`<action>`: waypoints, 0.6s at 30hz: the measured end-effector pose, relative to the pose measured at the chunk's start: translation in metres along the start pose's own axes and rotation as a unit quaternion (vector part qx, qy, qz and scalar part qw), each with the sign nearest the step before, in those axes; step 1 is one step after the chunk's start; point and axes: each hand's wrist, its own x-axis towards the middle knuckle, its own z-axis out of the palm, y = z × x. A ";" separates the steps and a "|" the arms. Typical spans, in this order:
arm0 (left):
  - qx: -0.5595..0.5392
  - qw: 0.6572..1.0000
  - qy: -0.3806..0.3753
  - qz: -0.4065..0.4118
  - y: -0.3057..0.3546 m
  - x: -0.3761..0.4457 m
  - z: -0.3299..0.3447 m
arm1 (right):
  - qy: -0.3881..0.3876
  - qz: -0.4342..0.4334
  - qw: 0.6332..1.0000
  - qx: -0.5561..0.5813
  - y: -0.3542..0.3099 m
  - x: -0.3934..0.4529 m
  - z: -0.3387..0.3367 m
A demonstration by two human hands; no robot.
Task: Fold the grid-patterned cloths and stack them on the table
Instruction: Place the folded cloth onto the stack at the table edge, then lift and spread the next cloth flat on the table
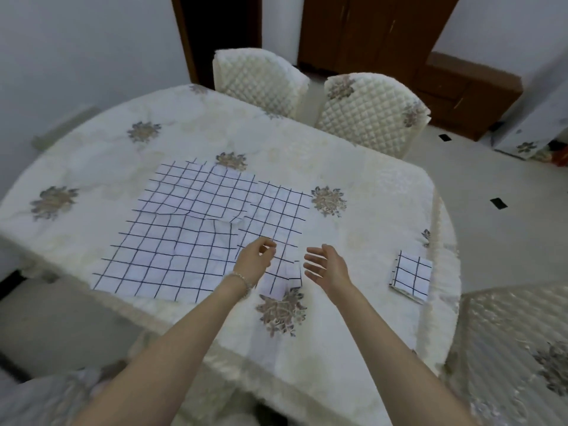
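From the head view I see both my hands hovering empty over the white cloth with dark grid lines (276, 216) that lies flat on the cream floral tablecloth (368, 192). My left hand (253, 261) has loosely curled fingers gripping nothing; my right hand (325, 265) is spread, palm inward. The cloth's long axis runs away from me, its near edge directly beneath both hands, so either reaches it. One small folded grid cloth (411, 279) sits well apart to the right, nearer my right hand.
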 end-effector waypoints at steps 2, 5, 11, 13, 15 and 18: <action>-0.016 1.000 0.019 -0.007 -0.010 -0.001 -0.022 | -0.014 0.003 1.000 -0.012 0.003 0.001 0.025; -0.037 0.998 0.047 -0.021 -0.025 -0.001 -0.048 | -0.032 0.019 0.999 -0.025 0.008 0.001 0.058; 0.227 0.972 0.051 -0.020 -0.077 0.010 -0.083 | -0.069 0.018 0.995 -0.071 0.022 0.008 0.103; 0.362 0.932 -0.009 -0.032 -0.096 0.011 -0.091 | -0.080 0.011 0.991 -0.103 0.026 0.009 0.111; 0.432 0.898 -0.062 -0.050 -0.113 0.009 -0.095 | -0.088 0.015 0.988 -0.122 0.029 0.011 0.116; 0.418 0.905 -0.060 -0.045 -0.134 0.008 -0.096 | -0.085 0.028 0.987 -0.135 0.031 0.012 0.118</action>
